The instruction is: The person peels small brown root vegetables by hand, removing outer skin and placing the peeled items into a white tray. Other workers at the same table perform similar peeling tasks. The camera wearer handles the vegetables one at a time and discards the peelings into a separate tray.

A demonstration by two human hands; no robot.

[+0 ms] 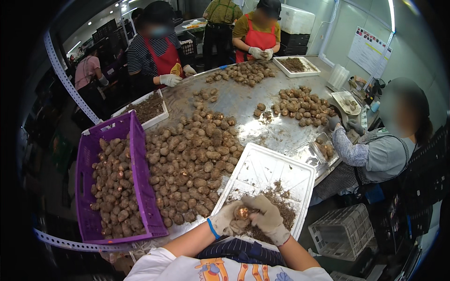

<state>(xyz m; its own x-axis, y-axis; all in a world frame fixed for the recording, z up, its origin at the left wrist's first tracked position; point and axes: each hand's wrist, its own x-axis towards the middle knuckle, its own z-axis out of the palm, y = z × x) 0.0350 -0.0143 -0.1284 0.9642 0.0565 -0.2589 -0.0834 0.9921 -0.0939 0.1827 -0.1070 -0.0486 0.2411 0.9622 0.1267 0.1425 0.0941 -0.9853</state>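
Note:
Both my hands wear dirty pale work gloves and meet over a white foam tray (260, 165) in front of me. Between them is a small brown taro (242, 212) with a pale, pinkish-orange end showing. My left hand (228, 221) cups the taro from the left, its fingers closed around it. From the right, my right hand (269, 218) bends its fingers against the same taro; whether a small tool is in it cannot be seen. Brown peelings and dirt (285, 207) lie in the tray below. Left of the tray spreads a large heap of taros (197, 150).
A purple crate (141, 178) of taros tilts at the left. The metal table (251, 100) carries further piles (304, 105). Co-workers in aprons and gloves stand at the far side and right. Scrap trays (162, 114) edge the table; a grey crate (344, 229) sits lower right.

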